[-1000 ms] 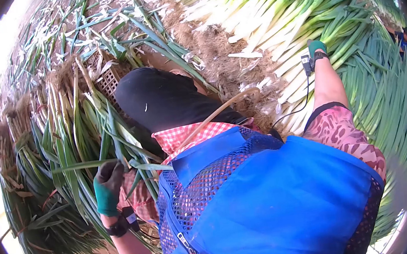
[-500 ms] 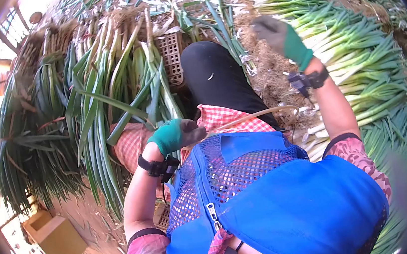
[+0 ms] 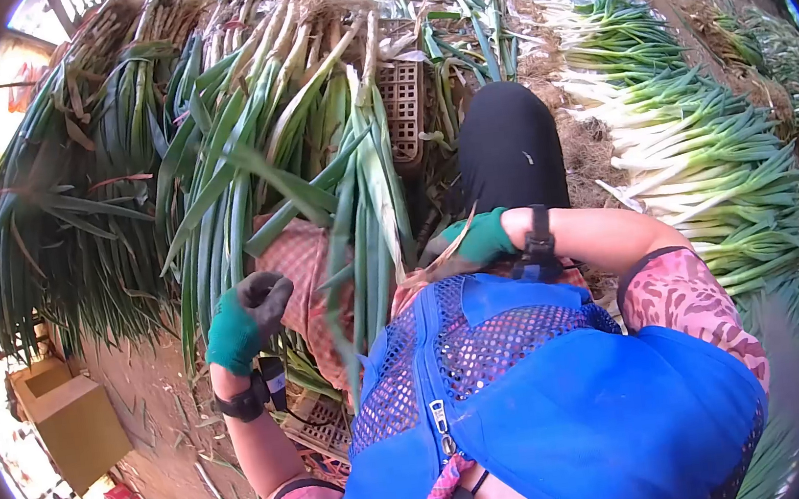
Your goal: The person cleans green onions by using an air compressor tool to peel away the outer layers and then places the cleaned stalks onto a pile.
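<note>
Writing on the blue mesh vest (image 3: 555, 399) is unreadable. A long green leek (image 3: 369, 179) is clasped by the right hand (image 3: 477, 239) fingers; the left hand (image 3: 242, 322) fingers are half-curled, empty.

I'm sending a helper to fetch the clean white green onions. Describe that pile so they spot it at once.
Start from the person in the blue vest, seen from above. On their right-hand side, past the black trouser knee, lies the cleaned pile. Its stalks are bright white and laid in neat rows, unlike the rooty, tangled heap on the other side.
</note>
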A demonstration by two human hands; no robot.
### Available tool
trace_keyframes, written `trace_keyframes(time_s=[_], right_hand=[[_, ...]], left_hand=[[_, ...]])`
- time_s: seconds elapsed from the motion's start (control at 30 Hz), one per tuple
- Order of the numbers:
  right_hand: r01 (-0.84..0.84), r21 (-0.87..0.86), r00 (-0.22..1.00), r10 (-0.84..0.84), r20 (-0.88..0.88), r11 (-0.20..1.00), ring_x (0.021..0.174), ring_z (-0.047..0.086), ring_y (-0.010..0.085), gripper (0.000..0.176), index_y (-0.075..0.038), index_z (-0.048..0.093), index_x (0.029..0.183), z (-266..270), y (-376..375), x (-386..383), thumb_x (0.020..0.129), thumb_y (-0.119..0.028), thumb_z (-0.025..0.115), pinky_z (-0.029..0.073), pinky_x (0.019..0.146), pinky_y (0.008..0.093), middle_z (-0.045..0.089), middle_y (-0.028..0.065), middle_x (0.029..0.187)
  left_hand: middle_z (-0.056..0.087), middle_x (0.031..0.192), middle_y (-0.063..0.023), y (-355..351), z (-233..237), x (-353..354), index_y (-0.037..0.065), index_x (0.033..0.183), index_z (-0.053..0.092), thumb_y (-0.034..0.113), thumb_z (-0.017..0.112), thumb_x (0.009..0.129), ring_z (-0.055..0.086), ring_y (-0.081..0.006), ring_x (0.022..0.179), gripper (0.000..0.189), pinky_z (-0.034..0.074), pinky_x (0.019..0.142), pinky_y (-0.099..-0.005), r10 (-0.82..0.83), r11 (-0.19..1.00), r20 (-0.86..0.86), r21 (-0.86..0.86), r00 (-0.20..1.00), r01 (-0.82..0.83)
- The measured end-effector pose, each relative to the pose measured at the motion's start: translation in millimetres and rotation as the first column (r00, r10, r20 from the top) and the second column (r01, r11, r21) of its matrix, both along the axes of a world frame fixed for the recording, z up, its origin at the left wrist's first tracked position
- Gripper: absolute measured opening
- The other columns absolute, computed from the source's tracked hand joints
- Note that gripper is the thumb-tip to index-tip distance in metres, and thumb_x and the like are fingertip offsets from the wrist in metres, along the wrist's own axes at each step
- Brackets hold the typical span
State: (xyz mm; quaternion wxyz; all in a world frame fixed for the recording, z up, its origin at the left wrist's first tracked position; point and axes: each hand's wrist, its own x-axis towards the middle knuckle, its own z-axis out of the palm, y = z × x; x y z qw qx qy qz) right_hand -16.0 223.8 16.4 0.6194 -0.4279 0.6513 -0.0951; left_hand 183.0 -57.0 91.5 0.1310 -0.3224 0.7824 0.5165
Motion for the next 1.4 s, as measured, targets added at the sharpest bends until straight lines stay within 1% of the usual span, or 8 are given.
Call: trace_keyframes(time_s=[0.33, 0.4, 0.57, 0.8, 1.03, 1.1, 1.3, 1.4], right_hand=[[0.469, 0.001, 0.877, -0.466, 0.115, 0.883, 0.094, 0.065, 0.0148, 0.034, -0.004, 0.068, 0.116, 67.2, 70.3, -15.2, 0.093, -0.028, 0.063, 0.05, 0.088, 0.0295, 0.071, 0.0104, 0.103], [0.048, -0.691, 0.975, -0.184, -0.124, 0.721, 0.088, 0.065, 0.0152, 0.031, 0.001, 0.07, 0.106, 55.2, 102.3, -33.3, 0.094, -0.026, 0.06, 0.051, 0.081, 0.0288, 0.07, 0.0074, 0.093], [0.977, -0.108, 0.21, -0.919, 0.333, 0.184, 0.078, 0.065, 0.0085, 0.026, 0.001, 0.067, 0.109, 130.8, 120.3, -28.7, 0.098, -0.022, 0.058, 0.052, 0.07, 0.0235, 0.069, 0.0044, 0.085], [0.535, -0.193, 0.82, -0.45, 0.353, 0.822, 0.086, 0.06, 0.0075, 0.026, -0.001, 0.069, 0.109, 119.0, 79.0, 11.9, 0.094, -0.023, 0.067, 0.049, 0.08, 0.0256, 0.068, 0.0013, 0.092], [0.819, -0.465, 0.505, -0.808, 0.303, 0.337, 0.106, 0.059, 0.0124, 0.039, -0.002, 0.057, 0.13, 63.5, 78.1, -63.2, 0.098, -0.024, 0.062, 0.048, 0.093, 0.026, 0.064, 0.0066, 0.116], [-0.165, -0.893, 0.569, -0.699, -0.433, 0.419, 0.106, 0.059, 0.0167, 0.044, -0.002, 0.053, 0.135, 35.1, 70.2, -101.5, 0.101, -0.03, 0.053, 0.048, 0.091, 0.0285, 0.064, 0.0115, 0.113], [0.621, -0.649, 0.606, -0.795, 0.04, 0.44, 0.117, 0.059, 0.0236, 0.044, -0.004, 0.052, 0.137, 12.3, -2.0, -128.1, 0.098, -0.024, 0.056, 0.045, 0.101, 0.0368, 0.06, 0.0178, 0.131], [0.956, -0.29, 0.12, -0.838, 0.533, -0.048, 0.086, 0.06, 0.0214, 0.044, -0.003, 0.052, 0.122, -60.4, -37.7, -132.5, 0.093, -0.033, 0.065, 0.046, 0.083, 0.037, 0.063, 0.0142, 0.104]], left_hand=[[0.071, 0.104, -0.0097, 80.0, -48.5, -74.8, -0.002, 0.12, 0.062, 0.024, 0.066, 0.093, 0.065, -0.0158, 0.095, 0.038, 0.051, 0.086, -0.0305, -0.47, 0.819, -0.325, 0.185, 0.82, 0.543], [0.068, 0.104, -0.0076, 91.5, -65.4, -82.0, -0.001, 0.123, 0.06, 0.025, 0.064, 0.096, 0.062, -0.0133, 0.096, 0.039, 0.051, 0.089, -0.0295, -0.633, 0.705, -0.204, 0.246, 0.747, 0.665], [0.068, 0.108, -0.0085, 96.2, -90.9, -101.9, -0.001, 0.12, 0.06, 0.037, 0.062, 0.096, 0.063, -0.0146, 0.099, 0.045, 0.051, 0.087, -0.0276, -0.576, 0.626, -0.235, 0.489, 0.783, 0.607], [0.062, 0.087, -0.0049, 137.2, -94.2, -175.8, 0.001, 0.123, 0.053, 0.051, 0.059, 0.094, 0.062, -0.0194, 0.074, 0.059, 0.056, 0.077, -0.0284, 0.307, -0.031, 0.045, 0.999, 0.951, -0.038], [0.051, 0.066, 0.0028, 151.0, -49.7, -165.4, 0.007, 0.102, 0.057, 0.024, 0.059, 0.098, 0.05, -0.0078, 0.054, 0.018, 0.043, 0.048, -0.0259, 0.21, 0.653, -0.239, 0.756, 0.948, 0.046], [0.052, 0.073, 0.0034, 168.3, -58.9, -158.3, 0.004, 0.111, 0.056, 0.023, 0.058, 0.098, 0.049, -0.0066, 0.06, 0.023, 0.043, 0.053, -0.0248, 0.117, 0.734, -0.371, 0.657, 0.921, 0.172], [0.058, 0.072, -0.0051, 168.5, -63.4, -155.1, 0.003, 0.119, 0.051, 0.023, 0.055, 0.099, 0.056, -0.0163, 0.06, 0.029, 0.046, 0.055, -0.0334, -0.151, 0.942, -0.475, 0.197, 0.867, 0.272], [0.063, 0.071, -0.0161, 163.8, -69.9, -143.1, 0.003, 0.117, 0.051, 0.024, 0.056, 0.097, 0.063, -0.0309, 0.062, 0.03, 0.047, 0.056, -0.0425, -0.375, 0.925, -0.361, -0.204, 0.854, 0.32]])
